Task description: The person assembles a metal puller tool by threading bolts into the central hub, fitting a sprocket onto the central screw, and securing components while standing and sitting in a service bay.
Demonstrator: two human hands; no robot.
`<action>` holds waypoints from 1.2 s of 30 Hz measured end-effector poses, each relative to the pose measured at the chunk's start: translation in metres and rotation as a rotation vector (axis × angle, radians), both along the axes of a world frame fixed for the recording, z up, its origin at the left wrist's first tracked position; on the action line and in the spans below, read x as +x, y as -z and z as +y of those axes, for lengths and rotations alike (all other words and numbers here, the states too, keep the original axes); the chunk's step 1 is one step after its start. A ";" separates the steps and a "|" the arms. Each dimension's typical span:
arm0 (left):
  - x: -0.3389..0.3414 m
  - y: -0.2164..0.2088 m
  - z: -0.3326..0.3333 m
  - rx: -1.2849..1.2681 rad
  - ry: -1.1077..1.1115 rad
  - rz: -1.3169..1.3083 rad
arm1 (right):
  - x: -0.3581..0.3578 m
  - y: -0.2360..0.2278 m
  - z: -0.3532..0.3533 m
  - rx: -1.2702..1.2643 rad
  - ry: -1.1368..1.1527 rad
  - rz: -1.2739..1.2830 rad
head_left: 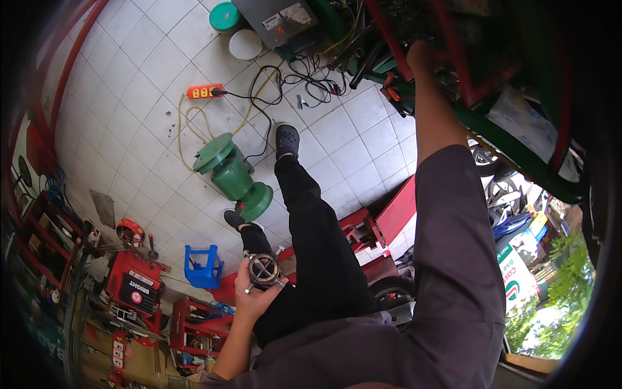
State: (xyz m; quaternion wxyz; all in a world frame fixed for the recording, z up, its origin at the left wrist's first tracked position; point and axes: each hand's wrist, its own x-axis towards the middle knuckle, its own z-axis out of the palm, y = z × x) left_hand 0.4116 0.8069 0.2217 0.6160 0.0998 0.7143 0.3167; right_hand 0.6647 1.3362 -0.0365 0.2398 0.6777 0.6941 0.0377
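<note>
My left hand [254, 297] is closed round a ring-shaped metal tool [264, 268] with several bolt-like metal posts sticking out from its rim. I hold it low in front of my body, over my legs. My right arm stretches far up to the right, and my right hand [422, 57] reaches in among dark tools and parts on a green and red metal rack [470, 78]. Its fingers are lost in shadow there, so what they touch does not show. Dark long metal tools [369, 59] hang or lie just left of that hand.
On the tiled floor stand a green spool-shaped metal stand [233, 172], an orange power strip [205, 91] with trailing cables, and a blue plastic stool [203, 266]. A red lift [369, 227] lies beside my legs. Red tool carts [133, 285] are at lower left.
</note>
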 end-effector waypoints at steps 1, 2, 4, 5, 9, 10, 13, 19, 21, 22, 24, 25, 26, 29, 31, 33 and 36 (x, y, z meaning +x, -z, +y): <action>0.003 0.005 0.005 0.002 -0.022 0.016 | 0.000 0.002 0.006 -0.024 -0.021 -0.050; 0.005 0.009 0.008 0.004 -0.042 0.033 | 0.002 0.005 0.010 -0.046 -0.040 -0.100; 0.006 0.014 0.011 0.003 -0.075 0.041 | 0.007 0.016 0.017 -0.090 -0.035 -0.128; 0.007 0.016 0.010 0.003 -0.090 0.046 | 0.005 0.023 0.019 -0.055 -0.030 -0.124; 0.011 0.020 0.002 -0.030 -0.232 0.048 | 0.000 0.025 0.024 -0.031 -0.016 -0.124; 0.011 0.018 0.004 -0.063 -0.281 0.014 | -0.001 0.024 0.025 -0.049 -0.020 -0.123; 0.004 0.022 -0.008 -0.048 -0.180 0.051 | -0.003 0.014 0.022 -0.071 -0.012 -0.160; -0.008 0.004 -0.005 0.066 -0.171 0.130 | 0.004 -0.018 0.020 -0.037 -0.002 0.148; -0.015 -0.002 -0.018 0.094 -0.112 0.171 | 0.004 -0.026 0.017 -0.055 -0.004 0.313; -0.017 -0.008 -0.020 0.085 -0.148 0.171 | 0.002 -0.026 0.015 -0.074 -0.009 0.393; -0.019 -0.013 -0.031 0.062 -0.224 0.160 | -0.005 -0.025 0.006 -0.100 0.341 0.933; -0.018 -0.013 -0.035 0.049 -0.261 0.154 | -0.013 -0.024 -0.001 -0.116 0.525 1.195; -0.016 -0.014 -0.038 0.061 -0.329 0.119 | -0.021 -0.022 -0.005 -0.186 0.664 1.460; -0.016 -0.010 -0.050 0.056 -0.243 0.150 | -0.054 -0.034 -0.023 -0.422 0.930 2.071; -0.008 -0.006 -0.056 0.040 -0.297 0.127 | -0.074 -0.055 -0.041 -0.636 0.849 2.267; -0.006 -0.004 -0.058 0.023 -0.283 0.091 | -0.080 -0.069 -0.052 -0.799 0.814 2.316; -0.007 -0.004 -0.056 0.028 -0.197 0.062 | -0.088 -0.083 -0.067 -0.888 0.749 2.342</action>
